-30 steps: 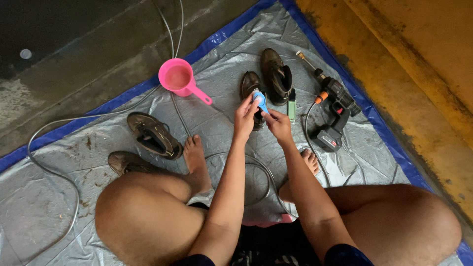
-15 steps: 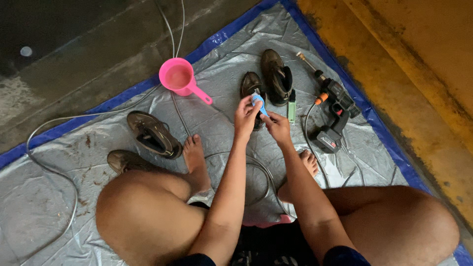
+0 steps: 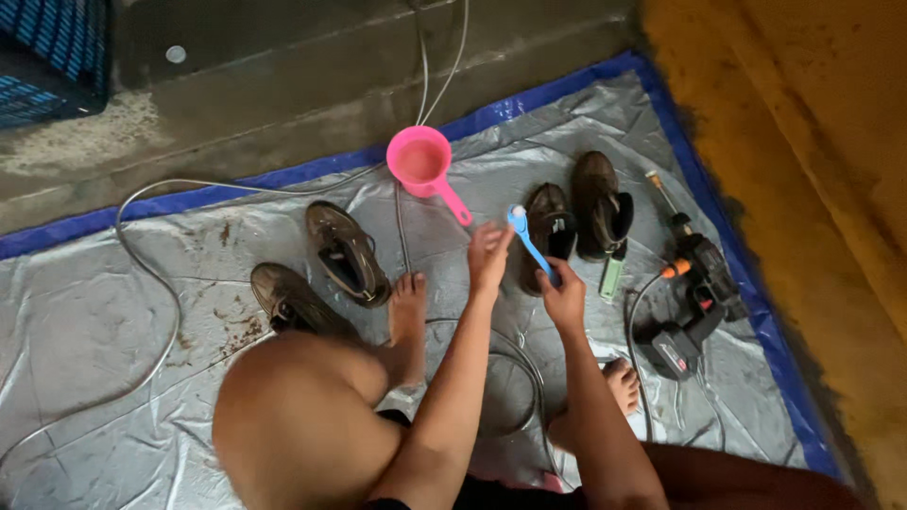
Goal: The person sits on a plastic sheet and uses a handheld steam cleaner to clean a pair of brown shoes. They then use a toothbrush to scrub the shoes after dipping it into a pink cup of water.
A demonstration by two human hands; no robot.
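Spread over a grey concrete floor (image 3: 283,85) is a silver tarp (image 3: 113,312) with a blue edge, and a yellow painted strip (image 3: 803,123) runs along its right side. A blue brush (image 3: 529,244) with a white tip is held over the middle of the tarp, just in front of a dark shoe (image 3: 550,231). Its lower handle is clamped in the closed fingers of the right hand (image 3: 564,300). The left hand (image 3: 488,255) is raised beside the brush head with its fingers loosely spread; whether the fingertips touch the brush cannot be told.

A second dark shoe (image 3: 597,203) lies just right of the first, and a small green object (image 3: 612,277) rests below it. Further right, a black power tool (image 3: 694,302) with an orange part is seen near the tarp's edge. A pink scoop (image 3: 422,162) with water in it stands at the upper middle. Two muddy brown shoes (image 3: 345,250) (image 3: 288,300) lie to the left, beside a bare foot (image 3: 408,307). A grey hose (image 3: 161,283) is looped across the tarp and floor. The corner of a blue crate (image 3: 47,57) is seen at the upper left.
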